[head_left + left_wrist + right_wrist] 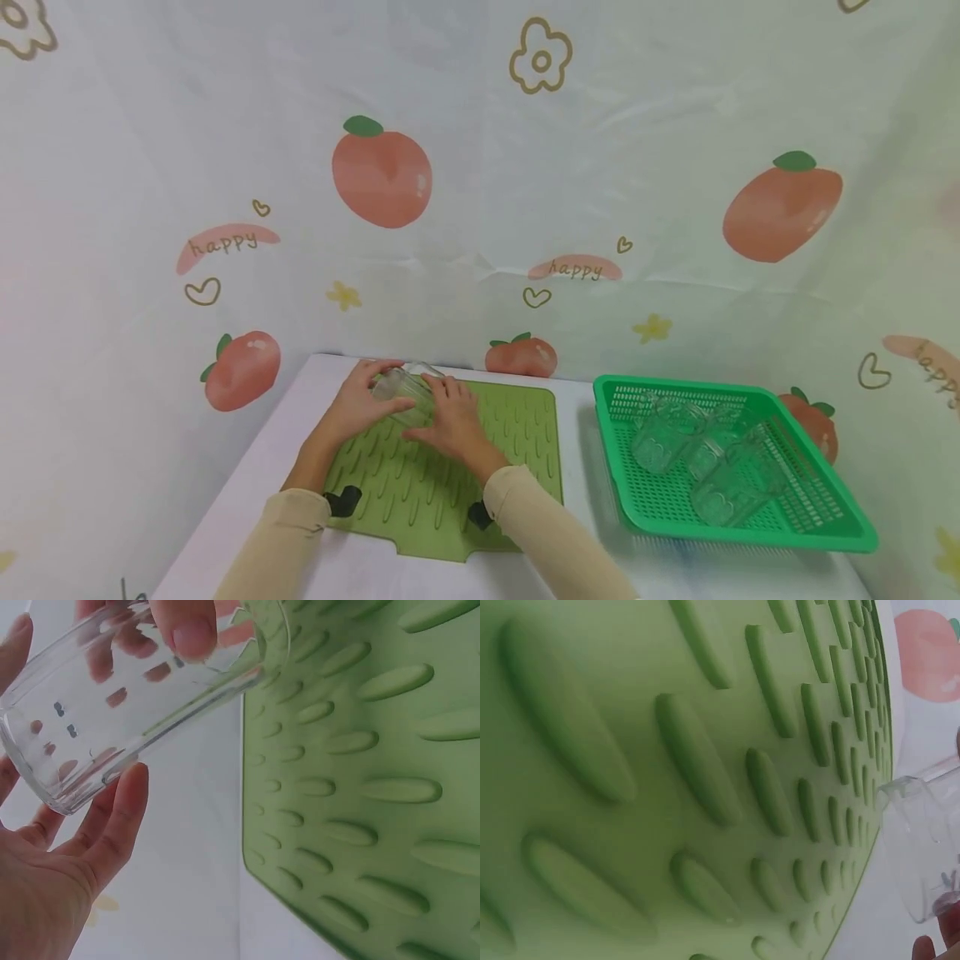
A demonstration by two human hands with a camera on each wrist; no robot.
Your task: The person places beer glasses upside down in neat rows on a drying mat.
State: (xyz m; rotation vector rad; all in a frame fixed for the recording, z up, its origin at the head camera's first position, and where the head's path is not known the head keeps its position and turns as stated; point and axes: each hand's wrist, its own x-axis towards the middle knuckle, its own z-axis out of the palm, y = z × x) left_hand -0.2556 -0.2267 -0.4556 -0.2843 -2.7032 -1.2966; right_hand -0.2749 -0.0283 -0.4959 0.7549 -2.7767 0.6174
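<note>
A clear glass cup [405, 393] is held tilted over the far left part of a green drying mat [517, 433], with both hands around it. My left hand [357, 410] grips one end, fingers along the underside and thumb on the opposite side in the left wrist view, near the cup's thick base [56, 799]. The right hand [454, 419] holds the cup from the other side, and its fingertips [193, 637] lie over the glass near the rim. At the right wrist view's edge, only part of the cup [915, 840] and a few fingertips show.
To the right of the mat stands a green plastic basket [626, 508] with several clear glass mugs [667, 437] lying in it. Mat and basket are on a white table [581, 467]. A patterned white curtain [480, 167] hangs behind the table.
</note>
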